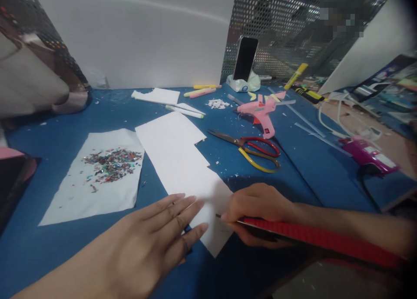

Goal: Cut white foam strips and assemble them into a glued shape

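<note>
My left hand [153, 238] lies flat with its fingers stretched out, pressing on the near end of a long white paper strip [182, 160] on the blue table. My right hand [257, 207] is closed in a pinch on a thin pencil-like tool whose tip touches the paper near its lower right edge. A red ruler [325, 238] lies under my right forearm, along the table's front edge.
A white sheet with a heap of glitter scraps [110, 164] lies to the left. Scissors [257, 149], a pink glue gun [263, 112], glue sticks, markers, paper scraps and a phone on a stand [245, 60] sit behind. A magenta glue gun [369, 153] is at right.
</note>
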Available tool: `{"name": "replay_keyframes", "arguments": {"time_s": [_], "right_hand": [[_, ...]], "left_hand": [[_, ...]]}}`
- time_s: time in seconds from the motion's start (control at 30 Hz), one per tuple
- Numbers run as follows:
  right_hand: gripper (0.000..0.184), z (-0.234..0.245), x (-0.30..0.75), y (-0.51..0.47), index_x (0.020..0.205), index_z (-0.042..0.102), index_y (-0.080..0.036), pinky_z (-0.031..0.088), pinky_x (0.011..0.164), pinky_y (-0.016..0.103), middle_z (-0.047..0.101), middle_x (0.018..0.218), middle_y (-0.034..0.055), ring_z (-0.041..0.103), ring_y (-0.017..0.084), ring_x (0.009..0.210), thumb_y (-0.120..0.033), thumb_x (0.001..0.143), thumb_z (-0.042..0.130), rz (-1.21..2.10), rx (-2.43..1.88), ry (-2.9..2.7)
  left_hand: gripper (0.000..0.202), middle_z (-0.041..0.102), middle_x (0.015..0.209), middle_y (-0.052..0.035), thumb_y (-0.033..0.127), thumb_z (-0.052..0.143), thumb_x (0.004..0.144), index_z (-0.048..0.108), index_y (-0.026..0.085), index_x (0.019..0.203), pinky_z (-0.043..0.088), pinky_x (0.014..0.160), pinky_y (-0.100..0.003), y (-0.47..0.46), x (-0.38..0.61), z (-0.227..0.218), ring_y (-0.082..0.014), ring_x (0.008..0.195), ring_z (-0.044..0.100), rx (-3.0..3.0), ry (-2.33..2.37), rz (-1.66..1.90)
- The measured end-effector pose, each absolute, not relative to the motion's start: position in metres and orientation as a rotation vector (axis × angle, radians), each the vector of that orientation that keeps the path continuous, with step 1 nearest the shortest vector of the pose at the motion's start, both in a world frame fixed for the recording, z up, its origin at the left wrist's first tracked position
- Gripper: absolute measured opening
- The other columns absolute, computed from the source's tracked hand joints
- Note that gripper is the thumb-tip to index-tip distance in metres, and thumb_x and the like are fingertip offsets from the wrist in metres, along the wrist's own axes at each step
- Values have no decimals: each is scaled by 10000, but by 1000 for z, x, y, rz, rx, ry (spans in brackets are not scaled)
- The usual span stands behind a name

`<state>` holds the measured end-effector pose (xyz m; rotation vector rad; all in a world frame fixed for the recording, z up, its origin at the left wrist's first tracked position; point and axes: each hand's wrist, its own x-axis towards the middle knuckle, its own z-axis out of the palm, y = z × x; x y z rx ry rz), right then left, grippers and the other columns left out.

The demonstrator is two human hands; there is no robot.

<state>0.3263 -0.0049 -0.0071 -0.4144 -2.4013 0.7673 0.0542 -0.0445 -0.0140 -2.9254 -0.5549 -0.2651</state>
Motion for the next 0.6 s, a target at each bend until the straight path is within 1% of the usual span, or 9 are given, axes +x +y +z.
{"name": "replay_keyframes", "arguments": {"time_s": [0.1, 0.23, 0.37, 0.47, 0.6], "right_hand": [[74, -6, 326, -4, 911, 574, -149, 425, 535, 151, 584, 630, -42, 528, 53, 528, -110, 880, 518, 901, -402, -2406], [127, -7, 329, -6, 904, 562, -153, 418, 562, 152, 598, 656, -41, 536, 50, 562, -51, 829, 546, 921, -425, -2408], [111, -10, 332, -11, 868, 529, -173, 413, 580, 166, 577, 688, -36, 529, 61, 602, -71, 829, 545, 819, -493, -2459], [113, -8, 331, -14, 840, 505, -179, 401, 564, 174, 540, 669, -39, 498, 68, 586, -69, 826, 528, 735, -492, -2472], [134, -5, 329, -17, 828, 490, -184, 398, 558, 184, 505, 644, -42, 467, 80, 568, -51, 820, 500, 667, -509, -2479]], "left_hand": [[436, 474, 1461, -141, 223, 381, 1016, 430, 155, 1444, 409, 1119, -424, -44, 53, -14, -269, 1366, 437, -2937, -539, -264], [451, 469, 1463, -154, 175, 375, 1000, 422, 140, 1447, 413, 1113, -438, -42, 53, -12, -279, 1370, 430, -2945, -514, -252], [483, 465, 1458, -183, 130, 364, 979, 395, 113, 1462, 415, 1106, -468, -40, 53, -12, -307, 1369, 424, -2962, -485, -243], [496, 449, 1472, -179, 134, 376, 980, 370, 122, 1476, 408, 1113, -464, -41, 53, -14, -304, 1383, 404, -2965, -517, -258], [508, 428, 1488, -177, 142, 400, 978, 355, 128, 1483, 435, 1092, -471, -42, 51, -15, -314, 1396, 379, -2950, -513, -263]]}}
